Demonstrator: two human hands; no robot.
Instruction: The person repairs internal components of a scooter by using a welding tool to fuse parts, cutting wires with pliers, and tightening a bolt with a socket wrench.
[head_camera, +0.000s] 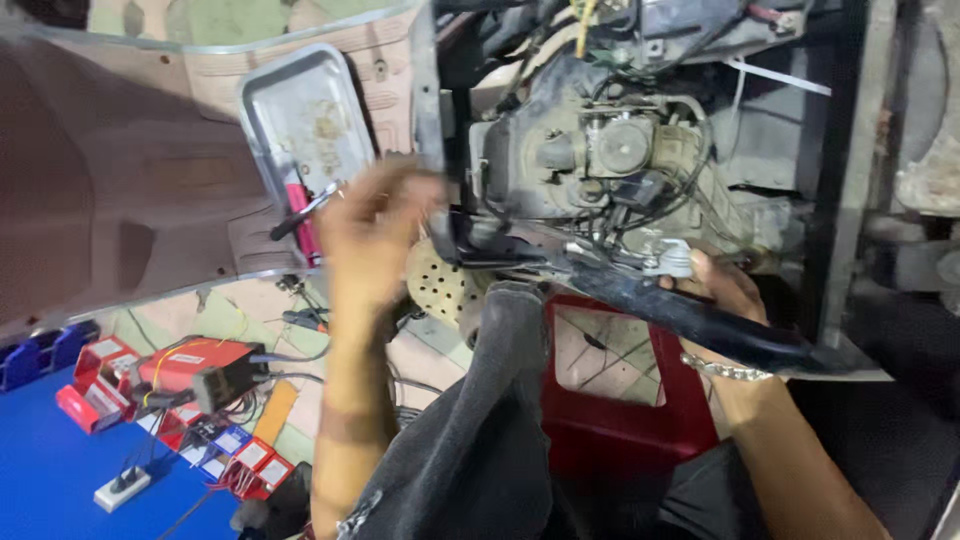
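Your left hand (375, 235) is raised and motion-blurred, fingers curled; whether it clamps anything cannot be told. Just at its 10 o'clock, a metal tray (300, 110) holds a pink-handled tool (303, 225) and a dark-handled one (300, 212). Your right hand (725, 290), with a bracelet on its wrist, is closed around a black plastic panel (700, 320) that runs toward 4 o'clock. The grimy grey engine (590, 150), hoses attached, sits at 12 o'clock of that panel. The hands are well apart.
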